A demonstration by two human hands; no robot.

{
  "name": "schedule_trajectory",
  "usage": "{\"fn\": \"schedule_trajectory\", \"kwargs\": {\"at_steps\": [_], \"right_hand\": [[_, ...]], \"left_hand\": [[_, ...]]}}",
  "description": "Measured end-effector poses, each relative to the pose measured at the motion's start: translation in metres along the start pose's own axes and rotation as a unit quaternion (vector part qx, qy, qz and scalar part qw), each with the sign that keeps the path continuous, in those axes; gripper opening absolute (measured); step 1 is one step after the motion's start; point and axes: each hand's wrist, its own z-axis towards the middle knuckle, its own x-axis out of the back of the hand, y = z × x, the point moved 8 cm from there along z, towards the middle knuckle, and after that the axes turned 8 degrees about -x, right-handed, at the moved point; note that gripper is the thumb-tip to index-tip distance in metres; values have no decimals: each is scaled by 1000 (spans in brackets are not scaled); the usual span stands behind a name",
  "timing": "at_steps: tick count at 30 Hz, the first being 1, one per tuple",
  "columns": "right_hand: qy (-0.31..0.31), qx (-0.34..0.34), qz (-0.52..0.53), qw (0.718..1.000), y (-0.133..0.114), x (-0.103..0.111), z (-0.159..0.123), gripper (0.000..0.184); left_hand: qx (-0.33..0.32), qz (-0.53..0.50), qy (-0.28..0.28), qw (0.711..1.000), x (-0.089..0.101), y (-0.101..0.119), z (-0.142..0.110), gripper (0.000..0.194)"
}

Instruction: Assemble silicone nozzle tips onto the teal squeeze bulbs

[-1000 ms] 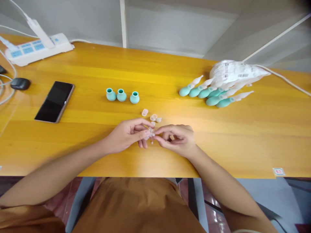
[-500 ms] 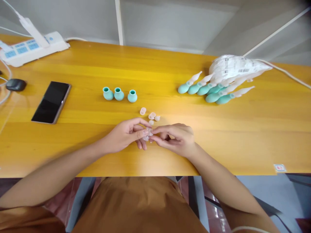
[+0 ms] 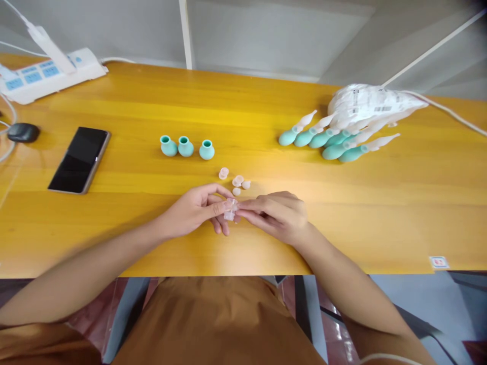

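Observation:
Near the table's front edge, my left hand (image 3: 203,208) pinches a small clear plastic piece (image 3: 230,213) between thumb and fingers. From the other side my right hand (image 3: 279,215) has its thumb and index finger closed at the right end of that piece; whether a smaller part sits in this pinch is hidden. Just beyond my fingertips lie several small whitish translucent parts (image 3: 238,181). Farther back stand three teal rubber bulbs (image 3: 185,147) with their round mouths up.
At the right, several teal bulbs fitted with pale tapered nozzles (image 3: 335,141) lie in a row by a white plastic bag (image 3: 365,106). A phone (image 3: 79,161), a black mouse (image 3: 23,133) and a power strip (image 3: 53,76) with cables occupy the left side.
The right fingertips have come closer against the clear piece, and the right hand's fingers have folded tighter together. The whole view has shifted slightly. Bulbs and loose parts stay in place.

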Motion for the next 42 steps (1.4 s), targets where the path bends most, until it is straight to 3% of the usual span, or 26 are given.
{"fn": "schedule_trajectory", "kwargs": {"at_steps": [8,16,21,28,33,38,42], "right_hand": [[8,41,-72,997,-2,-1,-7,33],[2,54,-83,995,-3,-3,-10,53],[-16,66,-117,991,-4,-3,-9,45],[-32,93,-140,985,-12,-4,-8,15],[-29,101,-152,983,-13,-7,-12,23],[-8,19,-36,999,-5,-6,-6,45],[18,-66,6,998,8,0,-2,38]], "left_hand": [[-15,-11,44,999,2,-2,-3,48],[-24,-55,42,997,0,1,-2,48],[-29,-47,51,997,2,0,-2,48],[-8,-32,58,998,2,-4,-3,51],[-18,-60,64,996,3,-4,-3,49],[-42,-65,65,995,6,2,-3,48],[-60,-58,70,994,10,5,-3,44]]}}
